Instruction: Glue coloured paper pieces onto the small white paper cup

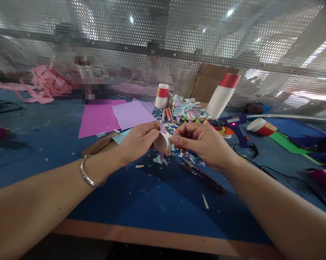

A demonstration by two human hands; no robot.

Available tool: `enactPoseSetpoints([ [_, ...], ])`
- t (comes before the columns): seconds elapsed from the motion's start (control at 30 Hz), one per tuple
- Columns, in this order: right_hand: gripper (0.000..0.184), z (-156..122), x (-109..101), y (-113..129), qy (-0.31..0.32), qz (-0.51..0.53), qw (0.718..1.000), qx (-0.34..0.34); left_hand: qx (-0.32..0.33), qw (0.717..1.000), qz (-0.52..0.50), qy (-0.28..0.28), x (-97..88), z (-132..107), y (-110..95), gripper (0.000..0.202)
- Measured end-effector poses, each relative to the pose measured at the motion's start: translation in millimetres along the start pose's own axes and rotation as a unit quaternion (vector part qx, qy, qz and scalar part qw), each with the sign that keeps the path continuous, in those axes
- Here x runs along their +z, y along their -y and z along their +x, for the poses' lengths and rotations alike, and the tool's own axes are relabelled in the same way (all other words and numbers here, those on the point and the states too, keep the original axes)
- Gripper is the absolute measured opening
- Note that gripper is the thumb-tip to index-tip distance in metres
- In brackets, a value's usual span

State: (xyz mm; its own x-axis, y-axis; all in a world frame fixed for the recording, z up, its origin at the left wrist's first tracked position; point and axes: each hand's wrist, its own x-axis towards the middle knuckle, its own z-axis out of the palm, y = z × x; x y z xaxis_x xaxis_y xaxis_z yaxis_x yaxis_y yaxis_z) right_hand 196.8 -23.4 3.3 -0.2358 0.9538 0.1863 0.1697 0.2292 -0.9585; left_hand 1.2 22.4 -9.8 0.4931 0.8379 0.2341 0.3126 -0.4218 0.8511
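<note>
Between my hands, just above the table, a white paper cup (pixel 162 142) is tilted with its open mouth toward me. My left hand (pixel 144 139) grips its left side, fingers wrapped behind it. Bits of purple and pale blue paper show on and below the cup. The thumb and fingers of my right hand (pixel 198 142) are pinched together at the cup's right side; what they pinch there is too small to make out. Scissors (pixel 201 174) lie partly opened on the table below my right hand.
Magenta paper (pixel 98 119) and lilac paper (pixel 133 115) lie behind my left hand. A tall cup stack (pixel 222 95) leans at the back right. A blue glue gun (pixel 237 128) with a cable lies right of my hand. Paper cut-outs (pixel 183 108) and scraps litter the middle.
</note>
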Motion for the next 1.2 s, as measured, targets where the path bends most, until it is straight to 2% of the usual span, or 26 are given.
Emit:
enactPoseSetpoints([
  [0.37,0.025,-1.5,1.4,1.5,0.034,-0.005,0.999,0.015,-0.002,1.000,-0.016,0.009,0.3,0.6,2.1,0.019],
  [0.47,0.027,-0.2,-1.6,1.0,0.013,-0.022,1.000,0.001,-0.009,0.999,-0.040,-0.002,0.4,1.4,2.2,0.019],
  [0.57,0.028,3.6,-9.5,-3.6,-0.029,-0.083,0.996,-0.027,-0.039,0.992,-0.116,-0.020,0.4,3.7,1.9,0.015],
  [0.67,0.021,9.3,-18.6,-14.3,-0.051,-0.217,0.973,-0.050,-0.077,0.974,-0.207,-0.046,-0.7,7.2,1.6,0.012],
  [0.8,0.012,16.8,-22.8,-31.6,-0.007,-0.402,0.913,-0.068,-0.109,0.956,-0.267,-0.062,-3.0,10.7,2.8,0.006],
  [1.0,0.011,21.6,-16.8,-40.5,0.063,-0.452,0.884,-0.104,-0.117,0.950,-0.282,-0.061,-3.5,10.7,4.5,0.005],
  [1.2,0.007,21.5,-18.3,-38.9,0.073,-0.464,0.877,-0.100,-0.115,0.949,-0.288,-0.057,-4.5,9.5,4.9,0.006],
])
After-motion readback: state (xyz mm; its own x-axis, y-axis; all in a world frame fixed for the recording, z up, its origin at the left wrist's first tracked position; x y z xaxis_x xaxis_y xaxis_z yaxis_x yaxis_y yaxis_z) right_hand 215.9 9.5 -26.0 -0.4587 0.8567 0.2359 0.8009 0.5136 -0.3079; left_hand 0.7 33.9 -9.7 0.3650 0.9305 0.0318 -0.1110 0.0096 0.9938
